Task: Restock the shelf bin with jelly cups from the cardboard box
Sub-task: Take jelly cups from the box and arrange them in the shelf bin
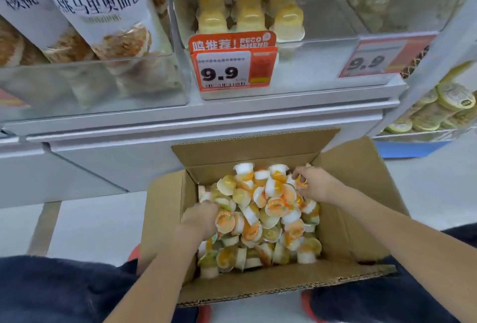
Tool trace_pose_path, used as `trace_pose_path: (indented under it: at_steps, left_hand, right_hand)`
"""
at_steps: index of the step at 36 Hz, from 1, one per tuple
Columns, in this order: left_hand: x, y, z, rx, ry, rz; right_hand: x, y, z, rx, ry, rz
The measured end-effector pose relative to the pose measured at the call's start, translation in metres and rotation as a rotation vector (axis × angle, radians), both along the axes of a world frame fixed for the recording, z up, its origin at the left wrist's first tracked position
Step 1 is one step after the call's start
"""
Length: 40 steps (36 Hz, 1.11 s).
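Both hands are inside the open cardboard box (343, 193), which sits on the floor between the person's knees, directly below the shelf front.

The left hand (200, 217) is dug palm-down into the near-left part of the jelly cups (265, 214), fingers curled into the heap; the fingertips are buried, so which cups it holds cannot be told. The right hand (313, 182) lies at the far-right corner of the heap, fingers bent and closed around one or two orange-lidded cups; the exact grip is partly hidden by the fingers themselves.

The cups between the two hands lie in a loose jumble with no common orientation: some show their round foil lids upward, others lie on their sides with lids facing left, right or toward the person. Their short axes point every way.

The box flaps are folded outward on all four sides. The far flap stands just beyond the right hand, against the shelf base. The right flap spreads wide outside the right forearm. The near flap lies under both forearms.

Above and ahead of the hands, the clear shelf bin (322, 49) holds three rows of cups stacked upright, bases up, at its left part. The bin's right portion is bare. An orange price tag (227, 70) reading 9.9 is clipped to its front wall.
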State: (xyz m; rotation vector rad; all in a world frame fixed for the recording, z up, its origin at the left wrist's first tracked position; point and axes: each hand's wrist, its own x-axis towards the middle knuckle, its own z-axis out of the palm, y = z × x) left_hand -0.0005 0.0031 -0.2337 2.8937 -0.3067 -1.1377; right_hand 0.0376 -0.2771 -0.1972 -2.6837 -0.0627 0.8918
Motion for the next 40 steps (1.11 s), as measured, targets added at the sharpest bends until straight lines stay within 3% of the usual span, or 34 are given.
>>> trace_pose_path:
  at_steps: [5,8,11,14,16,19,22,27,30,32,35,37,40]
  left_hand:
    - [-0.002,0.003,-0.033,-0.094,-0.018,0.125]
    - [-0.008,-0.002,-0.052,-0.122,0.000,0.081]
    - [-0.012,-0.008,-0.068,-0.198,0.062,0.174]
    - [-0.013,-0.008,-0.078,-0.280,0.110,0.367]
    - [-0.012,-0.004,-0.082,-0.213,0.110,0.452]
    - [-0.015,-0.003,-0.088,0.086,0.149,0.339]
    - [-0.020,-0.008,-0.089,0.258,0.172,0.169]
    - [-0.033,0.000,-0.093,0.305,0.020,-0.126]
    - [-0.034,0.001,-0.092,0.247,0.020,-0.094]
    - [-0.027,0.001,-0.085,0.191,0.065,0.032]
    - [-0.017,0.003,-0.073,-0.023,0.178,0.408]
    - [-0.010,0.007,-0.060,-0.257,0.284,0.788]
    - [-0.004,0.014,-0.034,-0.648,0.577,1.455]
  right_hand:
    - [-0.003,0.017,-0.040,0.025,0.043,-0.002]
    - [-0.009,0.027,-0.056,0.082,-0.109,-0.046]
    - [-0.011,0.038,-0.062,0.101,-0.293,-0.035]
    - [-0.012,0.054,-0.065,0.148,-0.409,0.084]
    - [-0.011,0.068,-0.069,0.183,-0.441,0.249]
    - [-0.003,0.097,-0.075,0.215,-0.344,0.470]
    - [0.009,0.129,-0.077,0.170,-0.243,0.630]
    - [0.021,0.162,-0.103,-0.054,-0.111,0.822]
    - [0.021,0.167,-0.116,-0.110,-0.132,0.854]
    - [0.021,0.166,-0.120,-0.111,-0.182,0.887]
    - [0.019,0.159,-0.115,-0.088,-0.180,0.864]
    - [0.017,0.150,-0.107,-0.012,-0.143,0.683]
    - [0.011,0.133,-0.087,0.262,-0.031,0.296]
